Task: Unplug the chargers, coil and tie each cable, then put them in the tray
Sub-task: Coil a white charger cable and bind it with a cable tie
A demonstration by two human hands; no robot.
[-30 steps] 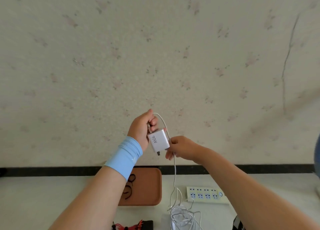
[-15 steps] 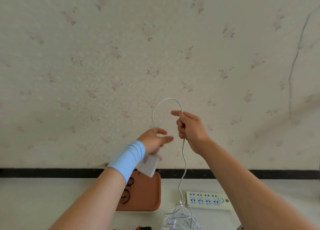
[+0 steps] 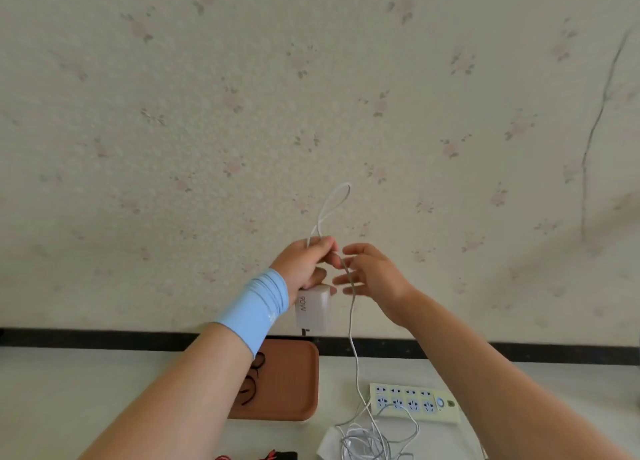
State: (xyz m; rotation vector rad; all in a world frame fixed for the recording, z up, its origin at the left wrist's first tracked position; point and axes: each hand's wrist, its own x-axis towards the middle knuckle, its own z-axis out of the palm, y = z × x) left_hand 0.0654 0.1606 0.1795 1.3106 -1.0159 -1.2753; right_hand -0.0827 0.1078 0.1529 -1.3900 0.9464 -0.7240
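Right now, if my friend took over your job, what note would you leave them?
Left hand grips the charger and pinches one cable loop above it.
Right hand is open, fingers spread beside the hanging cable.
Most of the cable lies in a heap on the table by the power strip.
Done: this charger is unplugged, one loop made.
To do: finish coiling, tie, put it in the tray.

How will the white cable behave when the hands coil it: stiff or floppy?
Probably floppy: the white cable hangs slack from the left hand into a loose tangle. Likely slightly springy: its loop above that hand stands up.
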